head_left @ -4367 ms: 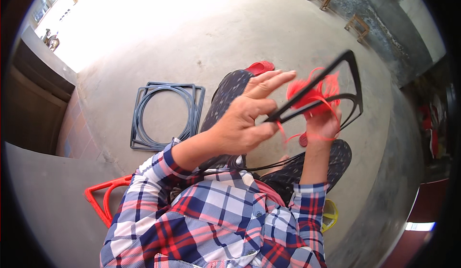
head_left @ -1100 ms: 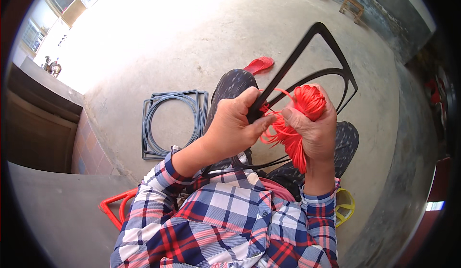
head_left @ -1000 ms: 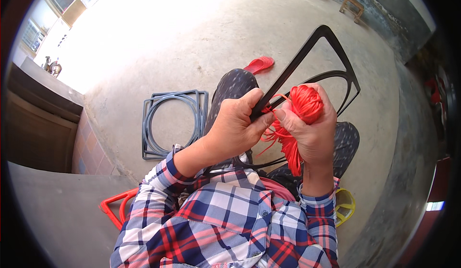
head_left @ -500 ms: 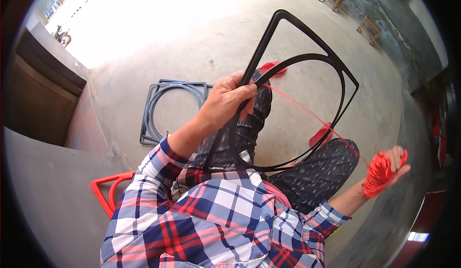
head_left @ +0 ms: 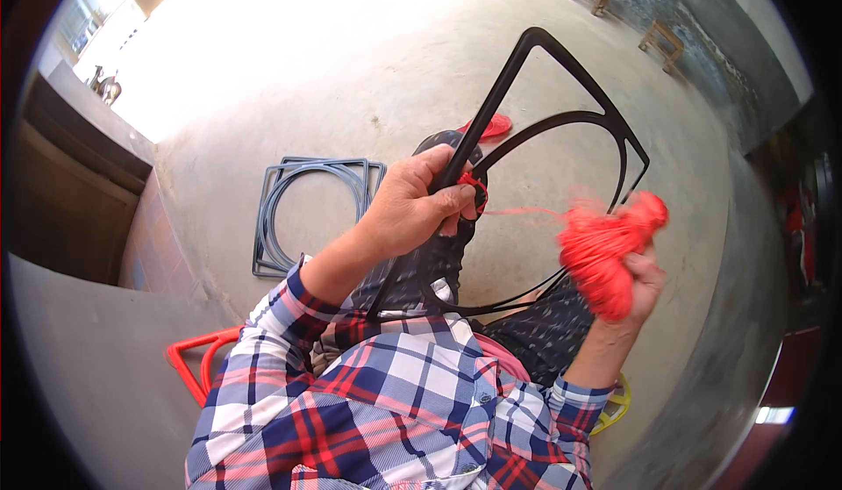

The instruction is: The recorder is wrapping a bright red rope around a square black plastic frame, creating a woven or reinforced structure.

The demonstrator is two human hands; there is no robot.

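Black frame [head_left: 495, 95]: my landmark here. It's tilted up over the lap, a cornered outline with a round ring joined inside it.
Left hand [head_left: 417, 202]: on the frame's left bar, thumb and fingers clamped round it right by the red turns [head_left: 471, 183]. Decent spot imo, since the thumb can pin the cord there.
Right hand [head_left: 643, 286]: off to the right of the frame, fingers curled tight round the red cord bundle [head_left: 601, 249]. Bundle's motion-blurred, so no telling exactly how each finger sits.
Red strand [head_left: 526, 212]: runs from the bundle to the turns on the frame's bar. Blurry too, can't judge how taut it is.
Winding tip: looks like cord being wound onto that bar, so I'd want steady tension and each turn laid snug beside the last, thumb pressing down the newest one.
Bundle tip: pay out a little at a time. A fat, loose bundle like that could snag on the frame's ring or shed loops.
Grey-blue frames [head_left: 324, 161]: stacked on the floor left of the black frame.
Red frame [head_left: 202, 341]: left of the black frame too, closer to the body, partly behind the sleeve [head_left: 263, 341].
Labels/brands: no writing I can read on the frames, cord or sleeve.
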